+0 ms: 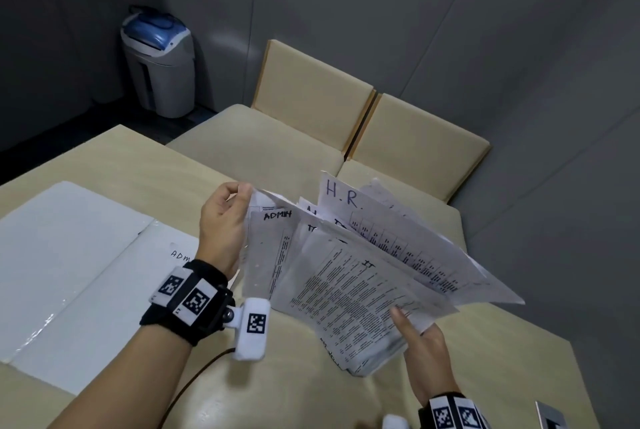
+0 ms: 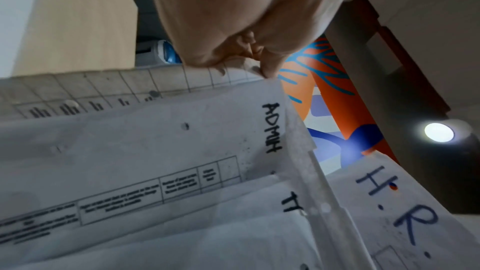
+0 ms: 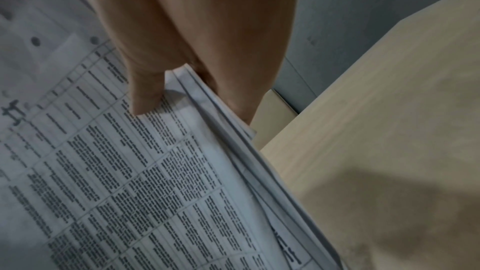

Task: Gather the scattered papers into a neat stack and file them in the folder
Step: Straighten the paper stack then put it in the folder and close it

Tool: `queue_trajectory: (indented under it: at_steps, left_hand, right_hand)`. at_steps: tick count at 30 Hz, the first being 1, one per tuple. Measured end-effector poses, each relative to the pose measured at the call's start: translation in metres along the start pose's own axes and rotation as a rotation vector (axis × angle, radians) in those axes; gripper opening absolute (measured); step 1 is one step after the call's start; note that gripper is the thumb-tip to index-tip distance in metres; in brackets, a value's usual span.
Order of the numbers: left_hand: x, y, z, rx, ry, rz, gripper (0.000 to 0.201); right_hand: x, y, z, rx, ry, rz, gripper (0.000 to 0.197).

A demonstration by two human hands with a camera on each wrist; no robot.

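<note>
Both hands are lifting the papers (image 1: 349, 272) clear of the worktop (image 1: 485, 359): left hand (image 1: 225, 220) pinching a top corner, right hand (image 1: 424, 356) clamping the lower edge. Sheets are fanning unevenly; squaring them comes next, then the open folder (image 1: 69, 255) lying left.

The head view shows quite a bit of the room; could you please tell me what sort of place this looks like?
Probably an office meeting nook or break area: a pale wooden table with cushioned bench seating against grey padded walls, a paper shredder in the corner, and papers marked ADMIN, IT and H.R.
</note>
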State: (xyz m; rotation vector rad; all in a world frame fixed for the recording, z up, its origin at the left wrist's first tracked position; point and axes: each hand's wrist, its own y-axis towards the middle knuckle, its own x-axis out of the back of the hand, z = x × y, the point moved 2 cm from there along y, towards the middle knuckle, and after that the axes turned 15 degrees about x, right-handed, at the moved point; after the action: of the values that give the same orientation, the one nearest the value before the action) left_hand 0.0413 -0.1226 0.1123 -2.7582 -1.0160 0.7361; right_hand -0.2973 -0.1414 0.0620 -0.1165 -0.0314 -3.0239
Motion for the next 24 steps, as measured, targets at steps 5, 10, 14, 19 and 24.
queue_trajectory:
  at_steps: [5, 10, 14, 19, 24]
  left_hand:
    - [0.016, 0.003, -0.003, -0.05, -0.024, -0.1, 0.02]
    - [0.008, 0.007, -0.033, -0.13, 0.144, -0.013, 0.017]
    - [0.008, 0.016, -0.026, -0.03, 0.215, -0.013, 0.021]
    - [0.04, 0.032, 0.024, 0.309, -0.062, -0.123, 0.02]
    - [0.062, 0.028, 0.069, 0.598, -0.191, -0.016, 0.03]
  right_hand:
    - [0.003, 0.0, -0.005, -0.01, -0.058, -0.021, 0.021]
    - [0.006, 0.002, -0.012, -0.028, -0.084, -0.042, 0.057]
    - [0.006, 0.005, -0.016, -0.04, -0.095, -0.074, 0.06]
    - [0.002, 0.003, 0.0, -0.025, -0.078, -0.059, 0.017]
    - [0.008, 0.001, -0.006, -0.015, -0.117, -0.068, 0.028]
